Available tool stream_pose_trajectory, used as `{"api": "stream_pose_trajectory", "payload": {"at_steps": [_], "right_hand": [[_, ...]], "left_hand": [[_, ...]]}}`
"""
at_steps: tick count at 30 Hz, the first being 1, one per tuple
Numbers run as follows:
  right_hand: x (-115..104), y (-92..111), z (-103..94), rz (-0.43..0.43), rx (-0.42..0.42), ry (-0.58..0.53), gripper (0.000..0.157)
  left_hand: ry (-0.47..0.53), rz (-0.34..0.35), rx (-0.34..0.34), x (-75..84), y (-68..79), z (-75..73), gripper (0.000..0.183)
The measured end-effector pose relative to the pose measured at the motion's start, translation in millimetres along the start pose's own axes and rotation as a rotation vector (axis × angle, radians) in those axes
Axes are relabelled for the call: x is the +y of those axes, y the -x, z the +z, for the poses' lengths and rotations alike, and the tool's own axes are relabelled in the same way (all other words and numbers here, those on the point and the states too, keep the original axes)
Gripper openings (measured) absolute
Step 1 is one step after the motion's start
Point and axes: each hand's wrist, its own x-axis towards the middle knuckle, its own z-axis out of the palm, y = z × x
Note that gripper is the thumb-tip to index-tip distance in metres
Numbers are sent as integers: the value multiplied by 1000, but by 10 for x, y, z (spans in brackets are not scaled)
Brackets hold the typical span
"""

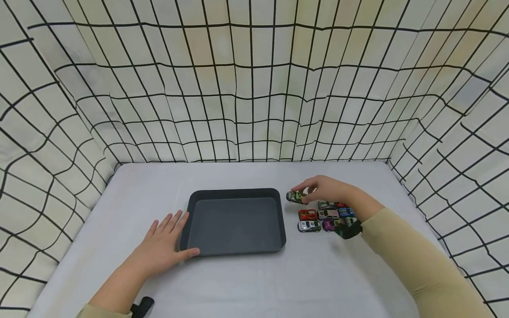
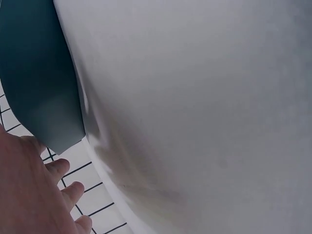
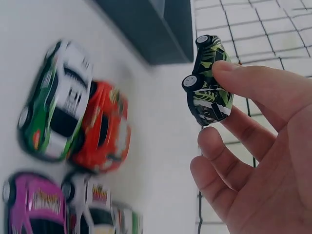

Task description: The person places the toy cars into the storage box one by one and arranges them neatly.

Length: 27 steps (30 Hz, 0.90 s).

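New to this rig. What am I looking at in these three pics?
No machine here: a person works with bare hands. The wide picture comes from a head-worn camera looking forward and down; the other two come from cameras on each wrist. On the white-covered table sits a dark grey tray, with several toy cars to its right. The left hand, fingers spread, is at the tray's left edge. The right hand pinches a green-and-black patterned car above the table.

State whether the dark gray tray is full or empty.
Empty: in the head view, the dark gray tray shows a bare floor; toy cars are outside.
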Motion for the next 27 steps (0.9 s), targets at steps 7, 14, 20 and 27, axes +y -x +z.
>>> {"api": "stream_pose_trajectory", "payload": {"at_steps": [7,14,20,27], "right_hand": [[-214,-75,92,-56,-33,-28,42],[-481,-203,205,-91,-63,-36,40],[-648,-394,373,-114,-103,-59,40],[-828,-592,587,-132,-156,-67,40]], "left_hand": [[-10,-13,-34,15,-25,-2,116],[-16,-26,-41,20,-23,3,117],[-6,-40,-44,7,-32,36,117],[-2,-55,-63,31,-38,28,119]]}}
